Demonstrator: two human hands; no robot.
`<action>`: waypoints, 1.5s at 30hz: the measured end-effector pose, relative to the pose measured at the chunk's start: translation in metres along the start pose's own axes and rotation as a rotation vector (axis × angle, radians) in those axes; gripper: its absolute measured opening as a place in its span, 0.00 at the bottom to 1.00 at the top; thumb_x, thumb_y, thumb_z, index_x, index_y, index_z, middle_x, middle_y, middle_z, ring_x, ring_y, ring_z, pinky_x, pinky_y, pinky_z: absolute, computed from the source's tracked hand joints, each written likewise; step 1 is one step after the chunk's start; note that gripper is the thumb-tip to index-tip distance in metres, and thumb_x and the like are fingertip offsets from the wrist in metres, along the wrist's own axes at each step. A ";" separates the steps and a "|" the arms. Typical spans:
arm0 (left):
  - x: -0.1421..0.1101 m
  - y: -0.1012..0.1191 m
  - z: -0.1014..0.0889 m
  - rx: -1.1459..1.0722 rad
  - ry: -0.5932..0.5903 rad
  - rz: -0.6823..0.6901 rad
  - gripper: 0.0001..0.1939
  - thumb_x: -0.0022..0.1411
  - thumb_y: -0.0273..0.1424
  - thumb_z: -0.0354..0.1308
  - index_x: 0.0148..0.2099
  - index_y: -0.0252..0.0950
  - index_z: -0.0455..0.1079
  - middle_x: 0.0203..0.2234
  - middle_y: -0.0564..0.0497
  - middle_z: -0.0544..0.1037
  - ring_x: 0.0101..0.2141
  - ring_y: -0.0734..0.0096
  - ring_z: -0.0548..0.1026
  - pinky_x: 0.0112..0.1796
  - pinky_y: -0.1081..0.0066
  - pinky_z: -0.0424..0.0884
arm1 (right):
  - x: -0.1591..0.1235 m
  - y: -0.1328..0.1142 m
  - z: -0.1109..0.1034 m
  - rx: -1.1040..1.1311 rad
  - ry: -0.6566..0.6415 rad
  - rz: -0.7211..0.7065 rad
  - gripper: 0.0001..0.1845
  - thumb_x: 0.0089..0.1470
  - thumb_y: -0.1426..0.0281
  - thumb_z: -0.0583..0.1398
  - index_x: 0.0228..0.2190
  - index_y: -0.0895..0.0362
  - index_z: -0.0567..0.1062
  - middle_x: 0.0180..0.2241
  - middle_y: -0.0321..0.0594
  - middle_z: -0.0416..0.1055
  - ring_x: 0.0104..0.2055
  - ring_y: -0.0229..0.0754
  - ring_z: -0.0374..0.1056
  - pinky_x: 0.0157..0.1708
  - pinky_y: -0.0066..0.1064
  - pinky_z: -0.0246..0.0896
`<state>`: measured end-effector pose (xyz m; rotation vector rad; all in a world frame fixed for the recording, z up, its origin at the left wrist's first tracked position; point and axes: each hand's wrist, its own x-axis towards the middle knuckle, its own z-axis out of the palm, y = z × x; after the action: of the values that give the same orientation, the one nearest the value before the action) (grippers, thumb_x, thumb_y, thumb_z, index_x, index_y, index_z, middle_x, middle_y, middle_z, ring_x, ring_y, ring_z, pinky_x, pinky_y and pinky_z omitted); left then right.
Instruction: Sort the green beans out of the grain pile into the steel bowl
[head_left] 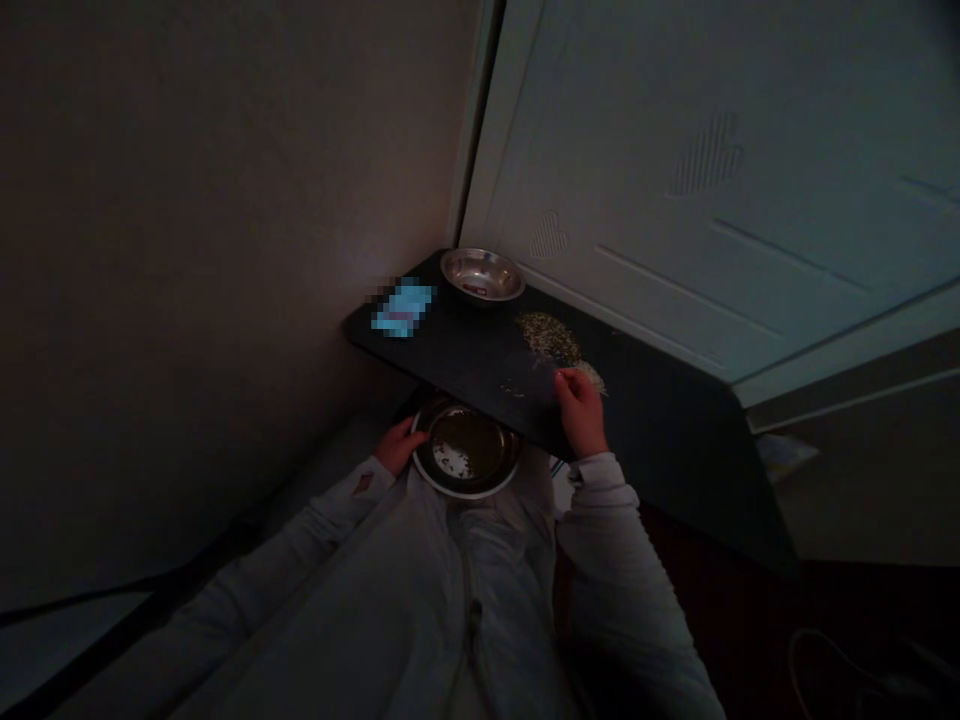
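Note:
My left hand (397, 447) grips the rim of a metal bowl (499, 484) at my lap, with the thumb over the edge. Greenish grains or seeds (480, 445) lie in the bottom of that bowl. Over the dark table my right hand (579, 405) is closed, thumb and fingers pinched together; whatever they hold is too small to make out. Just beyond it spreads a pile of mixed green and pale grains (551, 335). A smaller pale heap (591, 377) lies partly behind the right hand, and a few loose grains (512, 390) are scattered to its left.
A second metal bowl (484, 275) stands at the table's far corner. Left of it is a lit, pixelated screen (405, 308). The dark table (675, 440) runs along a pale panel with heart patterns (705, 160). A wall (225, 250) rises on the left.

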<state>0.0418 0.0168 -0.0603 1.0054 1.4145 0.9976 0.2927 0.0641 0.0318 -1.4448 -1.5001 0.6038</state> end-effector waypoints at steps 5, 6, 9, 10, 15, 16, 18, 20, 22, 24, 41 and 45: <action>0.002 -0.003 -0.001 -0.020 -0.014 0.004 0.20 0.39 0.33 0.55 0.38 0.33 0.68 0.28 0.52 0.75 0.33 0.63 0.71 0.36 0.66 0.64 | 0.004 0.020 -0.008 -0.114 0.104 0.048 0.15 0.43 0.61 0.49 0.28 0.59 0.66 0.22 0.36 0.63 0.24 0.35 0.58 0.25 0.27 0.53; 0.002 -0.004 -0.001 -0.023 -0.017 0.002 0.20 0.39 0.34 0.54 0.38 0.33 0.68 0.28 0.52 0.75 0.33 0.63 0.71 0.36 0.66 0.65 | 0.002 0.020 -0.008 -0.127 0.094 0.041 0.15 0.44 0.61 0.49 0.28 0.59 0.66 0.22 0.36 0.63 0.24 0.35 0.59 0.25 0.27 0.53; 0.003 -0.005 -0.001 -0.013 -0.019 -0.003 0.21 0.39 0.34 0.55 0.39 0.33 0.68 0.28 0.52 0.75 0.33 0.64 0.71 0.36 0.67 0.65 | -0.003 0.016 -0.004 -0.151 0.062 0.012 0.15 0.44 0.61 0.50 0.29 0.59 0.67 0.23 0.37 0.65 0.25 0.35 0.60 0.26 0.27 0.54; 0.004 -0.005 -0.001 -0.009 -0.016 -0.003 0.21 0.39 0.34 0.55 0.40 0.33 0.67 0.29 0.51 0.75 0.33 0.64 0.71 0.36 0.67 0.65 | -0.004 0.014 -0.004 -0.150 0.054 0.010 0.15 0.44 0.61 0.50 0.28 0.59 0.67 0.22 0.37 0.65 0.24 0.35 0.60 0.26 0.27 0.54; 0.006 -0.005 0.000 -0.003 0.003 -0.013 0.21 0.38 0.34 0.55 0.39 0.33 0.68 0.28 0.51 0.76 0.33 0.64 0.71 0.35 0.68 0.65 | -0.005 0.012 -0.004 -0.152 0.003 0.008 0.14 0.43 0.61 0.51 0.28 0.59 0.67 0.22 0.36 0.65 0.25 0.35 0.61 0.27 0.26 0.54; 0.006 -0.005 0.000 -0.001 0.004 -0.016 0.21 0.38 0.34 0.55 0.38 0.33 0.68 0.28 0.51 0.76 0.33 0.64 0.71 0.35 0.68 0.65 | -0.004 0.013 -0.004 -0.158 -0.003 0.004 0.14 0.43 0.61 0.51 0.28 0.59 0.67 0.22 0.36 0.66 0.25 0.35 0.61 0.27 0.26 0.54; 0.006 -0.005 0.000 0.013 0.005 -0.012 0.20 0.39 0.34 0.55 0.38 0.34 0.68 0.28 0.52 0.76 0.34 0.63 0.71 0.35 0.68 0.65 | -0.005 0.013 -0.004 -0.171 -0.010 0.001 0.14 0.44 0.61 0.50 0.28 0.58 0.67 0.21 0.36 0.66 0.25 0.35 0.61 0.27 0.26 0.54; 0.006 -0.005 0.000 0.032 0.009 -0.003 0.20 0.39 0.34 0.55 0.38 0.34 0.68 0.28 0.52 0.75 0.34 0.63 0.71 0.36 0.68 0.64 | -0.005 0.013 -0.003 -0.185 -0.027 -0.002 0.14 0.44 0.61 0.50 0.28 0.58 0.67 0.21 0.35 0.65 0.24 0.35 0.61 0.27 0.26 0.54; 0.006 -0.005 -0.001 0.042 0.006 0.006 0.20 0.39 0.35 0.55 0.39 0.34 0.68 0.29 0.52 0.75 0.34 0.64 0.70 0.37 0.68 0.64 | -0.006 0.011 -0.003 -0.185 -0.068 -0.011 0.14 0.44 0.61 0.51 0.27 0.58 0.67 0.20 0.35 0.65 0.24 0.35 0.61 0.27 0.26 0.54; 0.006 -0.004 -0.001 0.036 -0.010 -0.001 0.20 0.39 0.34 0.55 0.39 0.33 0.68 0.28 0.52 0.75 0.34 0.63 0.71 0.36 0.68 0.64 | -0.008 0.010 -0.003 -0.160 -0.126 -0.022 0.13 0.44 0.61 0.51 0.27 0.58 0.67 0.20 0.34 0.65 0.24 0.35 0.61 0.27 0.26 0.54; 0.002 0.003 0.001 0.014 0.003 -0.013 0.19 0.38 0.33 0.55 0.36 0.33 0.68 0.26 0.53 0.75 0.31 0.65 0.71 0.34 0.68 0.64 | -0.012 0.008 0.000 -0.041 -0.136 0.014 0.12 0.43 0.62 0.52 0.27 0.58 0.66 0.19 0.33 0.63 0.23 0.33 0.60 0.26 0.25 0.53; 0.001 0.004 0.001 0.004 0.005 -0.023 0.18 0.37 0.33 0.56 0.35 0.33 0.68 0.24 0.53 0.75 0.30 0.65 0.71 0.34 0.68 0.64 | -0.013 0.004 0.007 -0.011 -0.117 0.021 0.13 0.43 0.61 0.52 0.27 0.58 0.66 0.19 0.33 0.63 0.22 0.33 0.59 0.25 0.25 0.53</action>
<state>0.0428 0.0192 -0.0570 0.9883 1.4295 0.9820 0.2871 0.0538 0.0216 -1.4565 -1.5826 0.7036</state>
